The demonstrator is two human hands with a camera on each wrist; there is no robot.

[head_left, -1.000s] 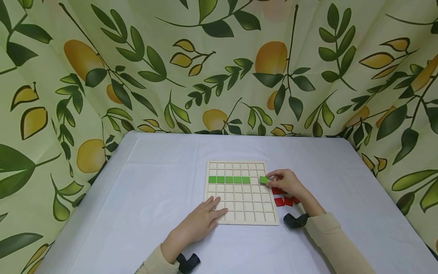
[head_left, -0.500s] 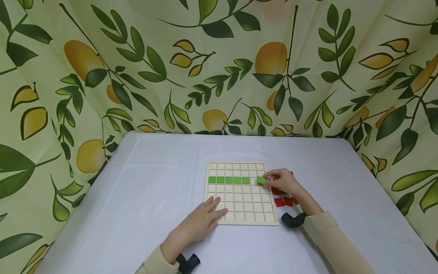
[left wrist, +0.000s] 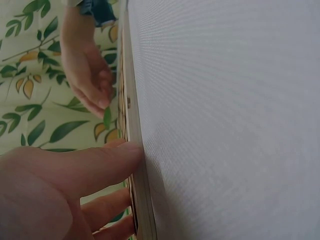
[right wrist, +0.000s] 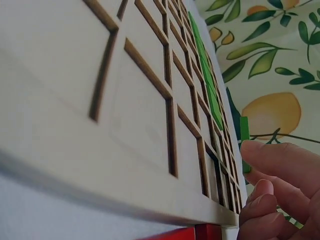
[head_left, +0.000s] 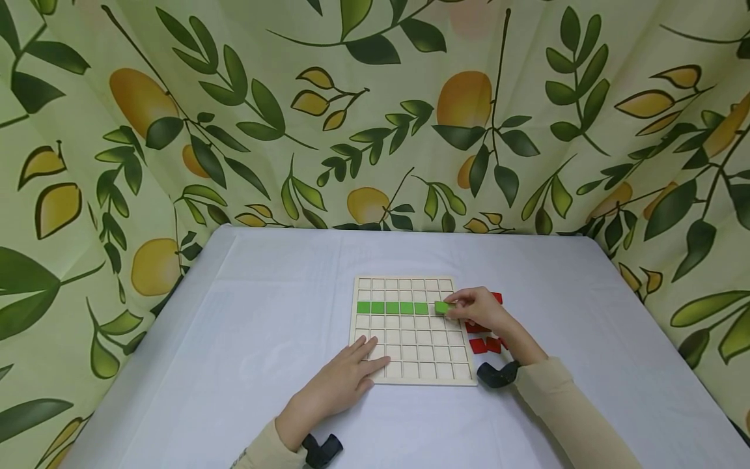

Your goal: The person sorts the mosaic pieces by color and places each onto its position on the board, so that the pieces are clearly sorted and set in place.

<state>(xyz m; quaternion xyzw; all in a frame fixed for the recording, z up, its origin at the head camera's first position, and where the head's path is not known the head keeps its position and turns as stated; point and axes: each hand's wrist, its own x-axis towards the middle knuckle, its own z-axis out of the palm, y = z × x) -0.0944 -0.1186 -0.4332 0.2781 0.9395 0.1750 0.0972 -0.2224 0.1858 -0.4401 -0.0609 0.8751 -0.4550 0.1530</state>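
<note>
A square wooden grid board (head_left: 417,339) lies on the table, its cells outlined by dark grooves. Several green square tiles (head_left: 392,308) fill a row near its far side, starting from the left. My right hand (head_left: 482,307) pinches one more green tile (right wrist: 244,144) between thumb and fingers. In the head view that tile overlaps the same row, just right of the laid ones. My left hand (head_left: 340,378) rests with spread fingers on the board's near left corner. In the left wrist view its thumb (left wrist: 115,167) lies along the board's edge.
Several red square tiles (head_left: 478,346) lie beside the board's right edge, partly hidden under my right hand. A white cloth (head_left: 263,293) covers the table. Behind it hangs a curtain (head_left: 375,130) printed with fruit and leaves. Black devices (head_left: 498,375) sit at both wrists.
My right hand has moved left over the board with the green tile, closer to the laid green row. The left hand has stayed in place.
</note>
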